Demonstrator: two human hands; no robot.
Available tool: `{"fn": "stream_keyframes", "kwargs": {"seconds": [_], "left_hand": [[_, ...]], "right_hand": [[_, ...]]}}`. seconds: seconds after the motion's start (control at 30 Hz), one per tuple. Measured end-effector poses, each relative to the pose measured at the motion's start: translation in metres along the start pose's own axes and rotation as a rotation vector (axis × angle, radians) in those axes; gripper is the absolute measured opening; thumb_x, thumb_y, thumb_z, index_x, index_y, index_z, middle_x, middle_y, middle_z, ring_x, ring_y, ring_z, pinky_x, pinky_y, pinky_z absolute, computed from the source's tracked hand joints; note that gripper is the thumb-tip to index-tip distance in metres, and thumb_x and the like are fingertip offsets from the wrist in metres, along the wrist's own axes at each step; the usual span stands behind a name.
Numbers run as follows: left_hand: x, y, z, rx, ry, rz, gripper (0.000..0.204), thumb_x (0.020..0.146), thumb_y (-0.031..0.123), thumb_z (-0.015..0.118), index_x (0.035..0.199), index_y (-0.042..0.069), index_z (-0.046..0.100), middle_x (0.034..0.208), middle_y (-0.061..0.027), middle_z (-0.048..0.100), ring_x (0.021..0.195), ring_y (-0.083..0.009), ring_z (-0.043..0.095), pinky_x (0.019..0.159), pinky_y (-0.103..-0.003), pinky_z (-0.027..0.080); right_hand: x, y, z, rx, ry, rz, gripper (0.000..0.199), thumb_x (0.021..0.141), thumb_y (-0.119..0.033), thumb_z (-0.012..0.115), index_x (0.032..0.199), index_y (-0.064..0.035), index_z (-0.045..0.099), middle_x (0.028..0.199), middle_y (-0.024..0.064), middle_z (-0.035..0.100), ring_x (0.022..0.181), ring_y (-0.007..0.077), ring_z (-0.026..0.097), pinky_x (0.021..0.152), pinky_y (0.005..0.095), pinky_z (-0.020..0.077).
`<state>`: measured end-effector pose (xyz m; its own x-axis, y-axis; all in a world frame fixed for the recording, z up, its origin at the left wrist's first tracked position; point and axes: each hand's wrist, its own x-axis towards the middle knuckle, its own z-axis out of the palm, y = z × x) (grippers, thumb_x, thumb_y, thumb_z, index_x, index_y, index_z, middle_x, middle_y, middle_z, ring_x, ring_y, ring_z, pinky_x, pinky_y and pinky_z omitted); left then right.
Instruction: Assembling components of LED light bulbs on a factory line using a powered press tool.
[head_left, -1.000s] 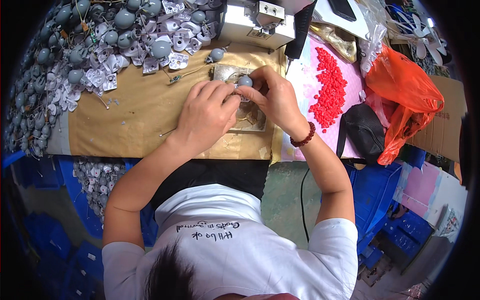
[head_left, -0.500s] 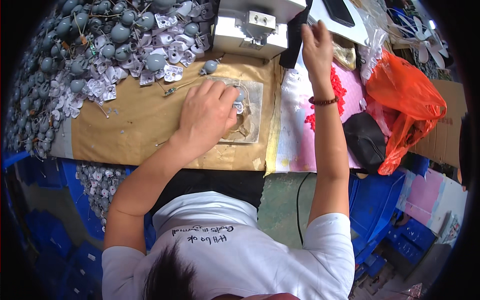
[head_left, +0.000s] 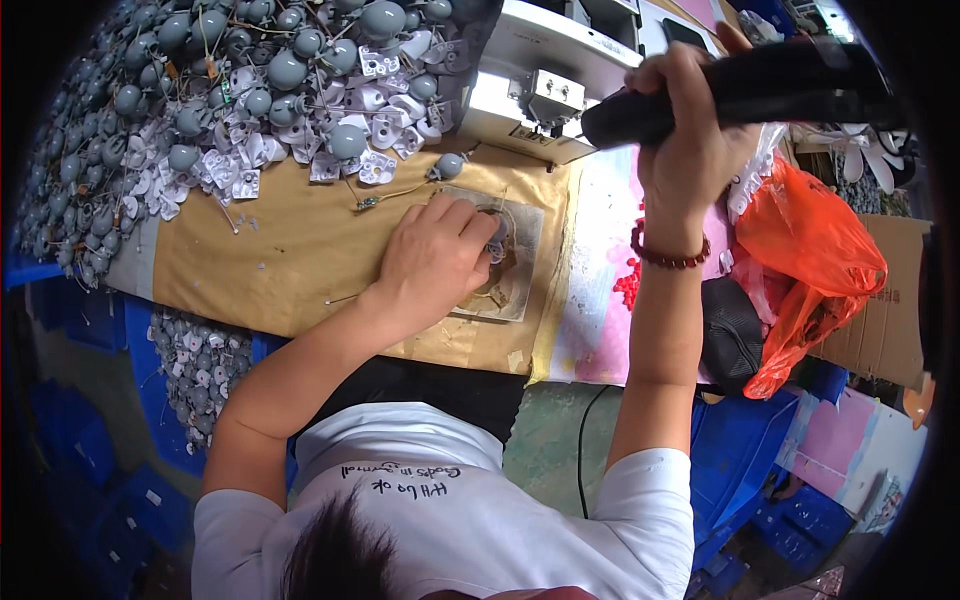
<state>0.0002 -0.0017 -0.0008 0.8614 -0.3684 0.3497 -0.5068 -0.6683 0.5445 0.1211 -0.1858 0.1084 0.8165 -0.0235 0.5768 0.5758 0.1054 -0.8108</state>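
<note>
My left hand (head_left: 435, 255) is closed, its curled fingers gripping a small grey round part (head_left: 496, 236) with a white piece. That part sits on a flat metal plate fixture (head_left: 520, 285) and is largely covered by my fingers. Raised over the right side of the bench, my right hand (head_left: 695, 140) wraps round a long black cylindrical tool (head_left: 790, 85). The tool lies crosswise, close to the camera, and its working tip cannot be made out.
A pile of grey balls with white bases (head_left: 285, 70) covers the back left. A pale metal machine (head_left: 520, 100) stands behind the plate. Red small pieces (head_left: 628, 285), an orange plastic bag (head_left: 810, 230) and a black pouch (head_left: 730, 335) are at right.
My right hand, empty before, has taken hold of the black tool and brought it nearer to me. My left hand stays at the plate. The whole view has shifted slightly.
</note>
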Motion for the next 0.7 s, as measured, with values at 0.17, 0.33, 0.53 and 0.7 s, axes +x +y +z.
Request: {"fn": "stream_keyframes", "kwargs": {"seconds": [0.17,0.33,0.53,0.7], "left_hand": [[-0.003,-0.003,0.005,0.019,0.019,0.009,0.032,0.074,0.011,0.073,0.104,0.006,0.064,0.094,-0.0082,0.059,0.092,-0.0284,0.057,0.082,-0.04,0.048],[-0.002,-0.004,0.003,-0.007,0.015,-0.002,0.032,0.074,0.013,0.074,0.103,0.006,0.064,0.094,-0.008,0.06,0.092,-0.0285,0.057,0.082,-0.041,0.048],[-0.003,-0.004,0.005,-0.027,0.0,-0.027,0.031,0.074,0.013,0.074,0.102,0.007,0.063,0.094,-0.008,0.059,0.092,-0.0294,0.057,0.079,-0.043,0.048],[-0.003,-0.004,0.004,-0.026,0.017,-0.016,0.033,0.072,0.012,0.074,0.102,0.006,0.061,0.094,-0.0088,0.058,0.093,-0.0299,0.057,0.078,-0.043,0.048]], "right_hand": [[-0.006,0.026,0.042,0.131,0.165,0.15,0.042,0.086,0.005,0.065,0.125,0.007,0.048,0.073,0.0054,0.061,0.059,0.0135,0.059,0.057,0.0267,0.0491],[0.0,0.026,0.033,0.012,-0.011,0.297,0.044,0.086,0.0,0.067,0.125,0.0071,0.048,0.074,0.0078,0.062,0.061,0.0162,0.061,0.059,0.0292,0.0502],[-0.046,-0.01,0.034,-0.012,-0.126,0.281,0.066,0.083,0.001,0.064,0.139,0.0132,0.032,0.074,0.0097,0.062,0.061,0.0193,0.061,0.061,0.0334,0.0516],[-0.076,-0.017,0.038,0.04,-0.149,0.272,0.07,0.084,0.008,0.06,0.146,0.0059,0.027,0.076,0.0105,0.061,0.063,0.0193,0.061,0.063,0.0343,0.0511]]}}
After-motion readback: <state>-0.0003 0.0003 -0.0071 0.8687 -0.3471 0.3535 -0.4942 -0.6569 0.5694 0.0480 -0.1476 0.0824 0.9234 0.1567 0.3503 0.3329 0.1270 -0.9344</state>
